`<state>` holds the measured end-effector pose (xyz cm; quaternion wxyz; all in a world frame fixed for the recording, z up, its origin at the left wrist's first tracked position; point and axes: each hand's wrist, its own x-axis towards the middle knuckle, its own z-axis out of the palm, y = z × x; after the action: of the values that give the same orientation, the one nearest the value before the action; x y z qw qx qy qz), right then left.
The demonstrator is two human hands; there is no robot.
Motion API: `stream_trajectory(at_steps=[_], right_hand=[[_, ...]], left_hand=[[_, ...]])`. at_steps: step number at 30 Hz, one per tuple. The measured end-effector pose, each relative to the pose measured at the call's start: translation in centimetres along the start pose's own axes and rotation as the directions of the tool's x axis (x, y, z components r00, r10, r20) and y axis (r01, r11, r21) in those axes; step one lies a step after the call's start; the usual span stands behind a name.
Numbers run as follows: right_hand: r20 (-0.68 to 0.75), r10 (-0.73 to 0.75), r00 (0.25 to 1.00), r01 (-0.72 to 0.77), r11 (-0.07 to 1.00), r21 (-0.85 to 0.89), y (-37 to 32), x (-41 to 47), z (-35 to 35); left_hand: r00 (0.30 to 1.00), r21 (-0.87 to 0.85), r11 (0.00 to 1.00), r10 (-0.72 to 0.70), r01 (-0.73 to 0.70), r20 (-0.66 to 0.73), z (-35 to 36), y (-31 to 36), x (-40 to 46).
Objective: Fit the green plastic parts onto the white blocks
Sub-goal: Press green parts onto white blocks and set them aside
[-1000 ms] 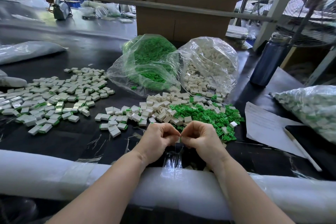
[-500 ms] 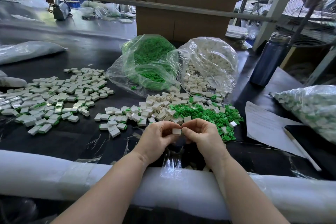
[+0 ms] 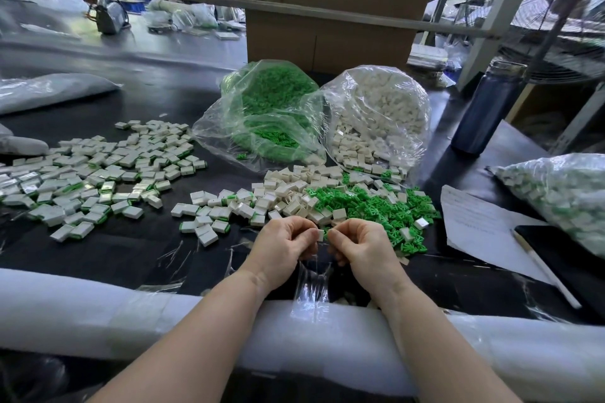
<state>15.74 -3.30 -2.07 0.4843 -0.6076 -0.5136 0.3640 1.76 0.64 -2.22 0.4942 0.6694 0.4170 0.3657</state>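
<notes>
White block (image 3: 319,234) pinched between 2 hands.

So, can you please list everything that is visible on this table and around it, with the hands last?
white block: one, white, held between both hands
loose blocks: many, white, centre of table
green parts: many, green, heap right of the loose blocks
fitted blocks: many, white with green edges, spread on the left
green bag: one, clear, holds green parts, behind centre
white bag: one, clear, holds white blocks, right of green bag
right bag: one, clear, far right
bottle: one, dark blue, back right
paper: one, white, right
pen: one, white, on paper
box: one, brown, behind
left hand: pinches the white block
right hand: pinches the white block
</notes>
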Motion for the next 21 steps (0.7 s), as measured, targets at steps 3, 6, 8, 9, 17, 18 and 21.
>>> stream_trajectory(at_steps=[3, 6, 8, 9, 17, 18, 21], right_hand=[[0.03, -0.011, 0.999, 0.012, 0.999, -0.035, -0.05, 0.01, -0.03], [0.047, -0.011, 0.999, 0.013, 0.999, -0.037, -0.14, 0.05, -0.1], [0.06, -0.01, 0.998, 0.011, 1.0, -0.024, -0.14, -0.01, -0.17], [0.062, -0.01, 0.998, 0.011, 1.0, -0.018, -0.11, -0.03, -0.17], [-0.021, -0.038, 0.999, 0.041, 0.985, 0.166, -0.11, 0.0, -0.14], [-0.026, -0.031, 0.999, 0.035, 0.982, 0.188, -0.09, 0.03, -0.18], [-0.021, -0.015, 1.0, 0.019, 0.981, 0.194, -0.04, 0.13, -0.23]], left_hand=[[1.0, 0.011, 1.0, -0.004, 0.004, 0.028, -0.04, -0.08, -0.05], [0.999, 0.043, 0.999, 0.0, -0.003, 0.054, -0.11, -0.09, -0.14], [0.998, 0.047, 0.999, 0.001, -0.004, 0.062, -0.15, -0.08, -0.13], [0.998, 0.045, 0.999, 0.002, -0.004, 0.057, -0.13, -0.06, -0.12], [0.997, 0.053, 0.996, 0.077, -0.076, -0.017, 0.22, -0.16, -0.12], [0.996, 0.07, 0.994, 0.088, -0.088, -0.008, 0.17, -0.19, -0.18], [0.994, 0.142, 0.984, 0.112, -0.112, 0.008, 0.17, -0.32, -0.23]])
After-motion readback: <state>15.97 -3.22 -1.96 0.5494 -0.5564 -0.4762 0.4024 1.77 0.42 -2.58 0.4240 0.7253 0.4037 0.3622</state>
